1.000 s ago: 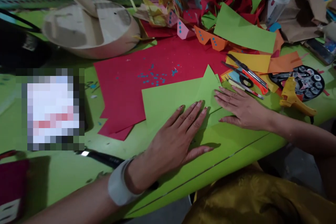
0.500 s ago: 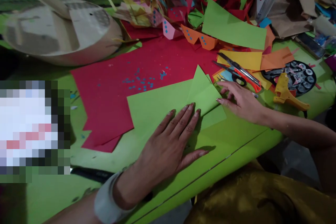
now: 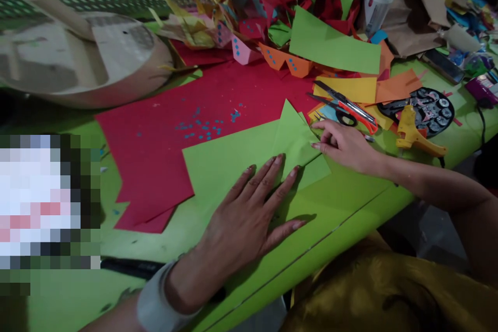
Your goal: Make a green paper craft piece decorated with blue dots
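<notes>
A light green sheet of paper (image 3: 229,155) lies on the table, with a folded flap (image 3: 291,132) rising to a point near its right end. My left hand (image 3: 249,202) rests flat on the sheet's near edge, fingers spread and thumb stretched to the right. At the flap's right edge, my right hand (image 3: 346,145) has its fingers curled, with index fingertip and thumb on the paper. Under the green sheet is red paper (image 3: 155,155) with small blue paper bits scattered on it.
Beyond my right hand lie an orange box cutter (image 3: 356,106), scissors (image 3: 345,118) and a yellow glue gun (image 3: 416,132). Folded coloured paper shapes (image 3: 268,21) pile up at the back. A round wooden-handled basket (image 3: 128,78) stands back left. A black strap-like object (image 3: 132,268) lies by my left wrist.
The view has shifted slightly, so things sit a little further left. My right fingers have moved slightly inward along the flap, which looks pressed flatter. My left hand stays flat on the paper.
</notes>
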The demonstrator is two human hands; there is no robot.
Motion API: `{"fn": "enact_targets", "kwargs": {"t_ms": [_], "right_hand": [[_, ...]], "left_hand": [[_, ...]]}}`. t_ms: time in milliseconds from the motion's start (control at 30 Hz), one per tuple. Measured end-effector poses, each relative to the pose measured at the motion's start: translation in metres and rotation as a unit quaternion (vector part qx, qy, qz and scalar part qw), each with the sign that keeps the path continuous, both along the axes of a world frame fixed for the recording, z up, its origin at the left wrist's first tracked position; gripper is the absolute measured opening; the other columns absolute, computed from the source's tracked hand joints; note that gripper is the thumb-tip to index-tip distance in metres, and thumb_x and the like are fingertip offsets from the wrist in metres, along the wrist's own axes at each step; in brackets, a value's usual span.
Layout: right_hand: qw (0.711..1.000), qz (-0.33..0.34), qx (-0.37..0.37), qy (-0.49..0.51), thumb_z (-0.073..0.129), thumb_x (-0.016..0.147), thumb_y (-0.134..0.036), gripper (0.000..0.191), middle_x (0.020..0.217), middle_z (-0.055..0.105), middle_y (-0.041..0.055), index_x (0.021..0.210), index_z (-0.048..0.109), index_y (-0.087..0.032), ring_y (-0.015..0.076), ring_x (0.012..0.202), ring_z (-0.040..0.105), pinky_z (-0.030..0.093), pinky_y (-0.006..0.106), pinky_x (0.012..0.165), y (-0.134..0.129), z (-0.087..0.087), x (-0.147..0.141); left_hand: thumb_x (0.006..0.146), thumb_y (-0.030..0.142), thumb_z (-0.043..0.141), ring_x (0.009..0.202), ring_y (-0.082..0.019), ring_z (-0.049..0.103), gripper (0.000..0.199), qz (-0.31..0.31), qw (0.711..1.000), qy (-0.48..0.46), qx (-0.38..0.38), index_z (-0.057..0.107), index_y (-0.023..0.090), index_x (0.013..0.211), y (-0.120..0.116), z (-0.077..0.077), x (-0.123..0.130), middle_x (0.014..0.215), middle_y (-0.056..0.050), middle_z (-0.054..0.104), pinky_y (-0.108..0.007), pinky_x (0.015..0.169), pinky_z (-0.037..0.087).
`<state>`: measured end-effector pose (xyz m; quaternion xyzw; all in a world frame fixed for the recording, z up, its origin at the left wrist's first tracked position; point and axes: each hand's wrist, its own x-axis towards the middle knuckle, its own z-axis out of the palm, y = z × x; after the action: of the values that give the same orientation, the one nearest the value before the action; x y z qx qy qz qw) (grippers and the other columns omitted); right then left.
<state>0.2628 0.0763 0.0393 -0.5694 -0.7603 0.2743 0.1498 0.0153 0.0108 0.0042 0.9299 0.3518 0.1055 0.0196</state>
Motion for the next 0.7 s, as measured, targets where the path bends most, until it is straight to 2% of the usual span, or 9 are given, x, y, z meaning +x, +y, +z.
{"fn": "enact_targets", "kwargs": {"t_ms": [133, 333, 500, 700], "right_hand": [[1.0, -0.007, -0.007, -0.003, 0.061, 0.091, -0.028, 0.038, 0.087, 0.07, 0.0022, 0.127, 0.056, -0.017, 0.0148, 0.074, 0.062, 0.043, 0.028, 0.064, 0.0, -0.001, 0.0], [1.0, 0.0, 0.009, -0.001, 0.062, 0.089, -0.026, 0.042, 0.087, 0.069, 0.002, 0.129, 0.054, -0.018, 0.0153, 0.075, 0.063, 0.044, 0.029, 0.065, -0.001, -0.003, 0.0], [1.0, 0.004, 0.017, -0.016, 0.061, 0.089, -0.024, 0.046, 0.09, 0.068, 0.0034, 0.133, 0.05, -0.016, 0.0176, 0.078, 0.063, 0.048, 0.033, 0.068, -0.001, -0.005, 0.001], [0.997, 0.021, 0.06, -0.033, 0.055, 0.091, -0.019, 0.042, 0.101, 0.067, 0.0071, 0.133, 0.05, -0.016, 0.0193, 0.087, 0.063, 0.05, 0.036, 0.077, 0.0, -0.011, 0.005]], "left_hand": [[0.096, 0.062, 0.037, 0.147, -0.033, 0.03, 0.08, 0.0, 1.0, -0.001, 0.009, 0.008, 0.022, 0.159, 0.001, 0.0, 0.0, 0.163, -0.015, 0.019, -0.049, 0.117, 0.027], [0.096, 0.064, 0.032, 0.144, -0.032, 0.035, 0.08, -0.023, 1.0, -0.007, 0.014, 0.012, 0.017, 0.158, 0.003, 0.0, 0.0, 0.158, -0.016, 0.033, -0.05, 0.116, 0.026], [0.095, 0.066, 0.031, 0.142, -0.032, 0.038, 0.082, -0.023, 1.0, -0.015, 0.016, 0.012, 0.017, 0.158, 0.003, -0.001, 0.0, 0.158, -0.016, 0.033, -0.049, 0.115, 0.029], [0.096, 0.065, 0.031, 0.142, -0.033, 0.038, 0.081, -0.025, 0.999, 0.002, 0.027, 0.014, 0.015, 0.158, 0.004, -0.001, 0.0, 0.158, -0.017, 0.033, -0.05, 0.113, 0.03]]}}
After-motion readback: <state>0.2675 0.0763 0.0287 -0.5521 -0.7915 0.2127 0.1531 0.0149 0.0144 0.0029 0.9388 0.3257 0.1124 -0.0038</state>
